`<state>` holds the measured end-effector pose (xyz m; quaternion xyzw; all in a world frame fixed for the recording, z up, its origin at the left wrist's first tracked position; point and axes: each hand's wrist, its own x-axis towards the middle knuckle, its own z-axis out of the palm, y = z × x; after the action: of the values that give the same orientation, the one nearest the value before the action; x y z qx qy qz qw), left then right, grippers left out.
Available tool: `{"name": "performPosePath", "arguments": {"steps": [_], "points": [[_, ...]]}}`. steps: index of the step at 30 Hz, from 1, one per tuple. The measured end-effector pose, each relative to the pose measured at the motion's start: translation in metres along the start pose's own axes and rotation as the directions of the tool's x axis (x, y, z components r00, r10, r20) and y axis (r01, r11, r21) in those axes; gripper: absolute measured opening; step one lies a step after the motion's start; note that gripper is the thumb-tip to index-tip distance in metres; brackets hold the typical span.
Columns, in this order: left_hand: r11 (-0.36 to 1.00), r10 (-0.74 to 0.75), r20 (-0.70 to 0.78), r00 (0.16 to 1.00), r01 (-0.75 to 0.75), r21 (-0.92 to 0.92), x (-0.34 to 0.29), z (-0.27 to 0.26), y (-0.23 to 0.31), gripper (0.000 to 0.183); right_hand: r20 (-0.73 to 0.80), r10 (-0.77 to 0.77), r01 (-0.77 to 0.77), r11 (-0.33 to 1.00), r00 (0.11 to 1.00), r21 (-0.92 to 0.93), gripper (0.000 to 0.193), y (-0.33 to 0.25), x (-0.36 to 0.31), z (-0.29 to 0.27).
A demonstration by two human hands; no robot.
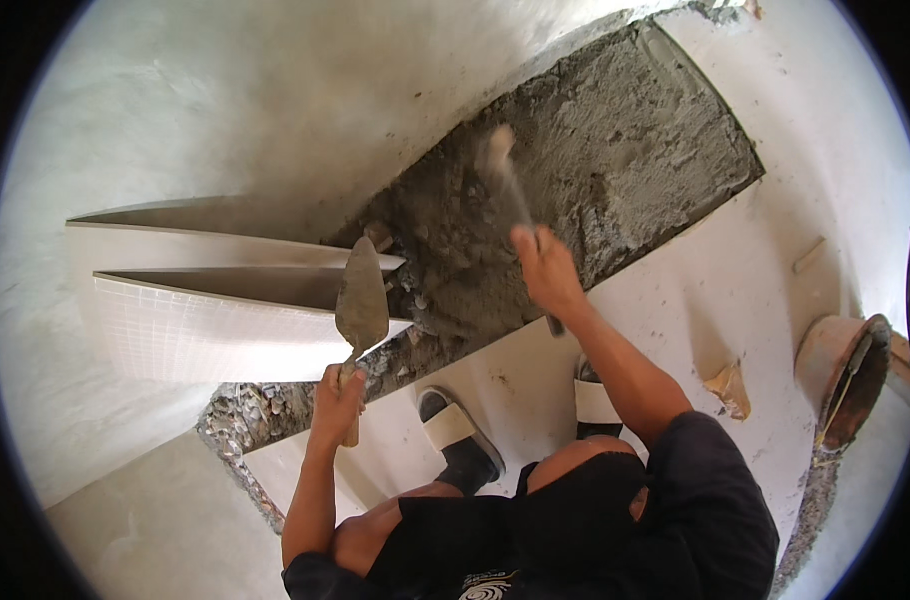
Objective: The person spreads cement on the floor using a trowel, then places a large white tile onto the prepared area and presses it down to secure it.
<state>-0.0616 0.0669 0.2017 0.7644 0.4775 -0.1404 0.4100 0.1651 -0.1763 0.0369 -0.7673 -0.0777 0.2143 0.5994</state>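
Dark clothing (575,545) filled near edge; left grip (337,404) clasped trowel (363,300) blade-up, seemingly keeping it clear; right grip (552,272) clenched blurred mallet (508,178) over mortar (655,140).

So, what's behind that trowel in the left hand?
Behind the trowel, held up in the left hand, two pale panels show to either side of its blade, with rubbly grey material to the right. Whatever lies directly behind the blade is covered.

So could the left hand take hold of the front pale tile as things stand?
Probably not freely: the front pale tile looks close, with nothing visibly blocking, but the left hand is occupied, gripping the trowel.
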Motion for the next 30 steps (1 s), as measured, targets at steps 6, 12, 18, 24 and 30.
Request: {"name": "performPosePath", "arguments": {"steps": [6,12,18,24,30], "points": [[0.999,-0.024,-0.015,1.000,0.025,0.028,-0.005,-0.004,-0.001,0.027,0.211,0.426,-0.372,0.893,0.879,-0.252,0.064,0.007,0.030,0.042],[0.999,-0.003,-0.025,1.000,0.004,0.033,0.003,-0.005,-0.004,0.026,0.210,0.350,-0.370,0.927,0.913,0.064,0.062,0.003,0.013,-0.008],[1.000,-0.014,0.002,1.000,0.014,-0.019,-0.002,-0.006,-0.007,0.026,-0.375,0.009,-0.008,1.000,0.927,0.005,0.062,-0.003,0.030,0.042],[1.000,0.014,-0.032,0.999,-0.015,-0.014,0.005,-0.004,0.002,0.027,0.044,0.247,-0.249,0.968,0.968,0.042,0.058,0.008,0.012,0.010],[0.998,-0.059,-0.013,0.998,0.059,-0.005,0.001,-0.007,-0.009,0.028,-0.172,0.204,-0.140,0.936,0.964,0.322,0.059,-0.014,0.057,-0.009]]}}
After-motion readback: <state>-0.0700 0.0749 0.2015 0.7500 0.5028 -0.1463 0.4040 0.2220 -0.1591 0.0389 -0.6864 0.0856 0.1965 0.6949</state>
